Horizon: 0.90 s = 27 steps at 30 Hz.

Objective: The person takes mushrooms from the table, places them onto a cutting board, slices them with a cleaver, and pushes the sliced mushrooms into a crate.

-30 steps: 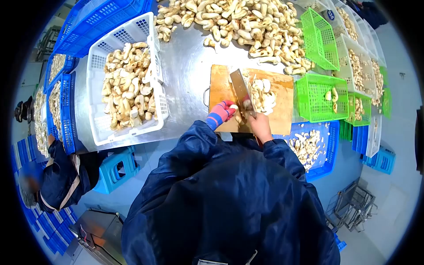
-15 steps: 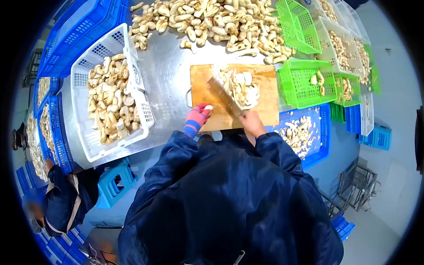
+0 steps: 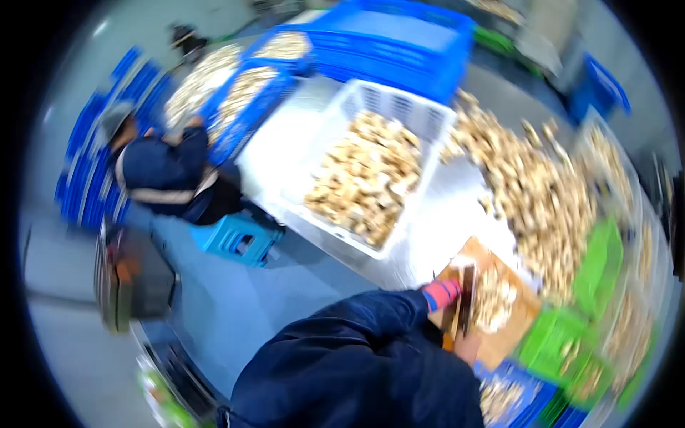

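Note:
My left hand (image 3: pixel 444 292), in a pink and blue striped glove, is at the left edge of the wooden board (image 3: pixel 519 321), right beside the blade; its fingers are blurred and partly hidden. My right hand (image 3: pixel 467 347) is closed round the handle of a wide knife (image 3: pixel 466 298), which stands over the board's left part. A heap of cut mushroom pieces (image 3: pixel 493 299) lies just right of the blade. Whole mushrooms (image 3: pixel 549 221) are piled on the metal table (image 3: pixel 453 214) beyond the board.
A white crate (image 3: pixel 432 167) of mushrooms stands left of the board, with blue crates (image 3: pixel 385 53) behind it. Green baskets (image 3: pixel 551 337) are at the right, and a blue basket (image 3: pixel 524 389) of pieces below. A person (image 3: pixel 164 175) works at far left near a blue stool (image 3: pixel 239 239).
The view has swung left and tilted, blurring the scene. My left hand, which was apart from the knife half a second ago, is now close beside the blade.

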Each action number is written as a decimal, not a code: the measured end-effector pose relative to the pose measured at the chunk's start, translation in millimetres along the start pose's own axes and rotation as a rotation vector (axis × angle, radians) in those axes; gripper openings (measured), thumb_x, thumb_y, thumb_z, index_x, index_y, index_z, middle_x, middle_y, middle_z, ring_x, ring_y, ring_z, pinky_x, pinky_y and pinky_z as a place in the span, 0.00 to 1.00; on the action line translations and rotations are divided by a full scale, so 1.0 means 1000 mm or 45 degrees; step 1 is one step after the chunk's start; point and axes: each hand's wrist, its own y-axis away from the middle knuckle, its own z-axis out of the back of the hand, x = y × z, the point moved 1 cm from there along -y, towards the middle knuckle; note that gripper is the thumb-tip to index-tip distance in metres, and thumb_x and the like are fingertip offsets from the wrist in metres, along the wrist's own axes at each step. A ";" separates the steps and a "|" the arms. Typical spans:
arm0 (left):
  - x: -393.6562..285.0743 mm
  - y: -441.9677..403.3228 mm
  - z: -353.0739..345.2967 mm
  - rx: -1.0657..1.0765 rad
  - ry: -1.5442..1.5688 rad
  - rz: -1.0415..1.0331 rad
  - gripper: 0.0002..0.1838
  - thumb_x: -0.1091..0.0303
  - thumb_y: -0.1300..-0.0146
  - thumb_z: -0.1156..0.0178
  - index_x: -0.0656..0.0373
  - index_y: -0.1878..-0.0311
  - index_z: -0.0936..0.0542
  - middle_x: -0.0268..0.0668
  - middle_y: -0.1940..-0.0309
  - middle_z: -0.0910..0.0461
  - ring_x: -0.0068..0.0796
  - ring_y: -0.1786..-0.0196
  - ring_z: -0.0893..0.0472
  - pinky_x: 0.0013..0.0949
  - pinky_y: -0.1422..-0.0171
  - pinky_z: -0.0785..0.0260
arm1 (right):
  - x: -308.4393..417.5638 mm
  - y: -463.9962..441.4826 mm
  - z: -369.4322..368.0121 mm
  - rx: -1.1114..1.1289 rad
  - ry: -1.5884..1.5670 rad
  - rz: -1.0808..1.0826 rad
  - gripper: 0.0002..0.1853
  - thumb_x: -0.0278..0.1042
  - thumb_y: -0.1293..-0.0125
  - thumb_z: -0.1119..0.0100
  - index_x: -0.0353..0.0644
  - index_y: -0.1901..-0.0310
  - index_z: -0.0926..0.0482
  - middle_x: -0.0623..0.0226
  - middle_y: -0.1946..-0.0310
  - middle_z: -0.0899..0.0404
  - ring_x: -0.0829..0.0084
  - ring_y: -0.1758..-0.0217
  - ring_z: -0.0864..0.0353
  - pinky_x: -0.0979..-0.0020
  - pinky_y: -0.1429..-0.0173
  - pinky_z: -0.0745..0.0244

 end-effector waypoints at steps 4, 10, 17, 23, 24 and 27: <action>0.004 -0.005 0.005 0.178 0.670 0.377 0.10 0.69 0.50 0.44 0.54 0.61 0.25 0.43 0.67 0.27 0.46 0.63 0.25 0.41 0.62 0.32 | -0.014 -0.014 -0.009 -0.061 -0.050 0.050 0.16 0.38 0.46 0.45 0.31 0.65 0.23 0.40 0.73 0.25 0.43 0.65 0.25 0.51 0.60 0.33; 0.013 0.000 -0.005 0.034 0.117 -0.114 0.13 0.69 0.52 0.43 0.56 0.60 0.26 0.45 0.63 0.29 0.46 0.61 0.25 0.41 0.59 0.32 | 0.013 -0.024 -0.008 -0.116 -0.059 0.075 0.15 0.36 0.48 0.45 0.31 0.65 0.21 0.39 0.72 0.24 0.45 0.63 0.23 0.53 0.58 0.32; 0.059 -0.010 -0.081 -0.042 0.086 -0.135 0.09 0.65 0.45 0.46 0.53 0.61 0.26 0.42 0.73 0.24 0.41 0.69 0.23 0.39 0.63 0.30 | -0.005 -0.034 -0.025 -0.098 -0.077 0.130 0.18 0.39 0.46 0.47 0.25 0.71 0.26 0.36 0.73 0.26 0.40 0.65 0.26 0.51 0.62 0.33; 0.014 0.004 0.011 0.065 0.225 -0.157 0.08 0.67 0.47 0.45 0.56 0.62 0.26 0.44 0.67 0.26 0.45 0.62 0.25 0.42 0.57 0.31 | -0.007 -0.031 -0.027 -0.091 -0.011 0.142 0.18 0.40 0.45 0.47 0.27 0.70 0.23 0.37 0.74 0.26 0.41 0.66 0.26 0.51 0.60 0.32; 0.014 0.008 0.011 0.031 0.156 -0.172 0.09 0.68 0.46 0.45 0.57 0.62 0.26 0.45 0.64 0.27 0.46 0.59 0.26 0.42 0.55 0.32 | 0.000 -0.029 -0.025 -0.157 -0.009 0.122 0.18 0.40 0.45 0.47 0.27 0.73 0.23 0.38 0.76 0.26 0.42 0.67 0.25 0.51 0.61 0.31; 0.022 0.014 0.004 -0.061 0.133 -0.181 0.10 0.69 0.47 0.43 0.58 0.61 0.26 0.45 0.64 0.27 0.47 0.57 0.26 0.43 0.53 0.32 | 0.017 -0.018 -0.005 -0.169 -0.154 0.105 0.16 0.38 0.45 0.47 0.29 0.72 0.23 0.40 0.76 0.26 0.43 0.68 0.25 0.52 0.62 0.30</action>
